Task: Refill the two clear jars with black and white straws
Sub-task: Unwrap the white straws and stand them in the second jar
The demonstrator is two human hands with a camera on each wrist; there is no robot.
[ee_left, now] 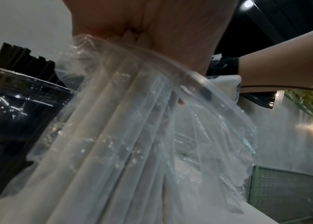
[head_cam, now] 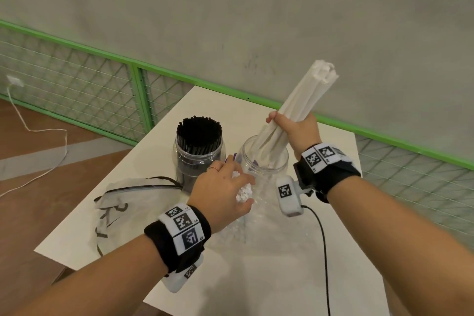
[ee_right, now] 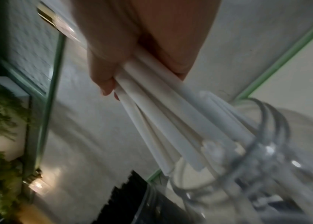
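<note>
Lowering a bunch of white straws (head_cam: 295, 108) into the near jar (head_cam: 264, 161), I have my right hand (head_cam: 298, 131) wrapped tight round the middle of the bunch, its lower ends just inside the mouth below my fingers. My left hand (head_cam: 223, 187) is curled on a crumpled clear bag (ee_left: 132, 121) with some white scrap bunched in my palm, right against the jar's side.

The bunch is tilted and splayed below my grip, so I reckon a few ends could catch the rim and spill over the table (head_cam: 256, 277) if I let go too soon. The bag could also drag the jar over, or knock the full jar of black straws (head_cam: 198, 141) just past my left fingertips.

The head view shows both jars and the tilt. Only the right wrist view shows the ends fanning at the rim; only the left wrist view shows the bag hanging in long folds under my palm.
</note>
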